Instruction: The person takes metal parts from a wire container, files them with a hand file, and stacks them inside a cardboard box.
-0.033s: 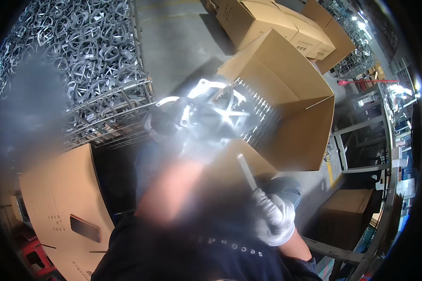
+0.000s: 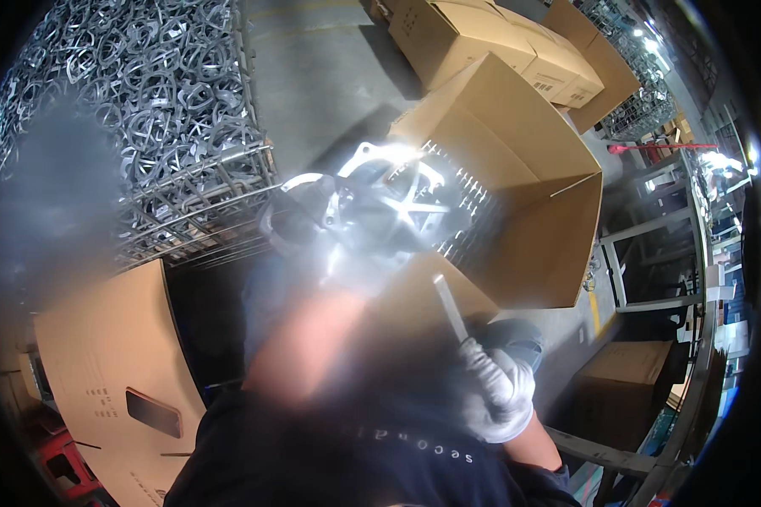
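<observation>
A shiny metal casting (image 2: 410, 207) with rounded rims and star-like spokes is raised in front of me, in strong glare. My left hand (image 2: 336, 258) is at its near side and seems to grip it; haze over the picture blurs the fingers. In a white glove, my right hand (image 2: 500, 397) is closed round the lower end of a file-like flat metal bar (image 2: 450, 308). The bar points up and slightly left, its tip apart from the casting. An open cardboard box (image 2: 558, 228) stands just beyond, with rows of metal edges (image 2: 461, 182) showing inside.
A wire cage (image 2: 203, 190) heaped with metal castings (image 2: 161, 76) stands at the far left. Left of me, a phone (image 2: 154, 412) lies on a cardboard surface (image 2: 84, 338). More cartons (image 2: 482, 42) stand behind; a metal frame (image 2: 693, 245) runs along the right. A dark smudge covers the left side.
My right hand and the bar have shifted very slightly to the right, the bar's tip a little higher. The casting and my left hand look almost unmoved.
</observation>
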Tool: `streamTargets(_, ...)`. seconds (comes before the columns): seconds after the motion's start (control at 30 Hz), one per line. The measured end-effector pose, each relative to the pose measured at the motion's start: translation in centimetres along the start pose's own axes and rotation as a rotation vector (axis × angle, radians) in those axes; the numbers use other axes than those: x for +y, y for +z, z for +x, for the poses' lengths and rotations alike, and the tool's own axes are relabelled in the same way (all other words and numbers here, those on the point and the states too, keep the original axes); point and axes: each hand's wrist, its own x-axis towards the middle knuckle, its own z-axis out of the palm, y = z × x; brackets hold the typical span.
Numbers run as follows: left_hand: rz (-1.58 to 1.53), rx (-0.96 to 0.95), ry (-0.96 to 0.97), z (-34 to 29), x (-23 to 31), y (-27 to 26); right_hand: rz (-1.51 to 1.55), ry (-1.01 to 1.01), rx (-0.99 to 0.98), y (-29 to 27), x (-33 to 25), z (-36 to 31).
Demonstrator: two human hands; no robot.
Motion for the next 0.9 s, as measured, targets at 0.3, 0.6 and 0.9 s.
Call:
streamTargets(0.3,-0.012,0.105,-0.037,-1.0,-0.9,-0.8,-0.108,-0.021,0.05,-2.0,0.2,1.0)
streamTargets(0.6,0.089,0.103,-0.04,-0.8,-1.8,-1.4,-0.432,-0.108,-0.287,-4.4,0.7,5.2)
streamTargets(0.9,0.051,0.716,-0.091,-2.8,-1.2,-1.0,-0.457,-0.12,-0.223,-8.4,2.7,3.5)
